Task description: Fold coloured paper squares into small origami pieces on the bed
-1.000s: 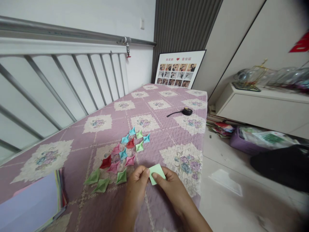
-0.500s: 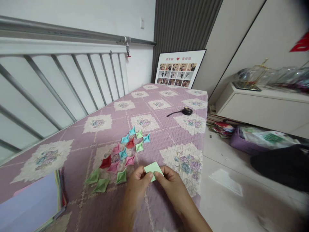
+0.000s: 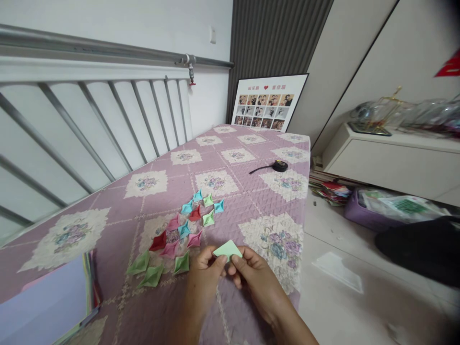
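A light green piece of folded paper (image 3: 228, 249) is pinched between my two hands above the bed cover. My left hand (image 3: 207, 268) grips its left corner, thumb on top. On the right corner, my right hand (image 3: 252, 268) has its thumb pressed down, with fingers curled beneath. The paper's lower part is hidden by the thumbs. Just beyond and to the left lie several small folded paper pieces in blue, green, red and pink, among them a green one (image 3: 181, 263) beside my left hand and a red one (image 3: 158, 241).
A stack of coloured paper (image 3: 50, 299) lies at the lower left. Farther off, a black tape measure (image 3: 280, 166) rests on the purple quilted cover (image 3: 247, 191). A radiator (image 3: 97, 124) runs along the left wall. On the right, a purple bin (image 3: 362, 211) stands on the floor.
The green paper has gone from a full square facing me to a flatter, triangle-like shape, its lower corner bent or tilted away. My right fingers have curled further under it.
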`<move>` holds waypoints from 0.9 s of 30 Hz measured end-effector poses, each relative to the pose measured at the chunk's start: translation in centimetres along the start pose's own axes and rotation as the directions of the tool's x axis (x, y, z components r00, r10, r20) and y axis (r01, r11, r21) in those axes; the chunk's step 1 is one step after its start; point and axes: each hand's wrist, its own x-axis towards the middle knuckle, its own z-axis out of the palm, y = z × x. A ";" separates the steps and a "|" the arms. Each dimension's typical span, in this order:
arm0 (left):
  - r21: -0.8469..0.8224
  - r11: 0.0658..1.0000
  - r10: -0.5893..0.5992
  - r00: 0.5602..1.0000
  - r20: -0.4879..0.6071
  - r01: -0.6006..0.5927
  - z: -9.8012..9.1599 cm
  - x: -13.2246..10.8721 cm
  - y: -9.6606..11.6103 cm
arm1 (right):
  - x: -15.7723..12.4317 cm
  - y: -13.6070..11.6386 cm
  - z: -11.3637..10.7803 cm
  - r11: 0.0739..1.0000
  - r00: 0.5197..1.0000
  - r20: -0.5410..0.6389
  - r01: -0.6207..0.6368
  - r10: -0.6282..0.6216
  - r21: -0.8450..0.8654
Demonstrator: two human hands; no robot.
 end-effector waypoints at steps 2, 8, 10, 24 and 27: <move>-0.010 1.000 0.002 1.000 0.008 -0.002 0.1 -0.1 0.1 | 0.0 0.0 0.0 1.000 1.000 0.002 -0.004 0.004 0.030; 0.034 0.999 0.019 1.000 0.013 -0.019 0.0 -0.1 0.4 | -0.2 -0.1 -0.3 0.994 0.999 -0.026 -0.032 0.035 0.101; 0.053 0.997 0.048 0.998 0.040 -0.050 0.0 -0.2 0.6 | -0.3 -0.2 -0.3 0.990 0.998 -0.029 -0.054 0.059 0.134; 0.248 0.929 0.287 0.958 -0.017 -0.274 0.3 -0.4 0.6 | 0.1 0.2 -0.8 0.991 0.992 -0.031 0.119 -0.121 -0.053; 0.278 0.931 0.242 0.970 0.010 -0.235 0.2 -0.4 0.4 | 0.1 0.1 -0.8 0.982 0.987 -0.049 0.148 -0.155 -0.116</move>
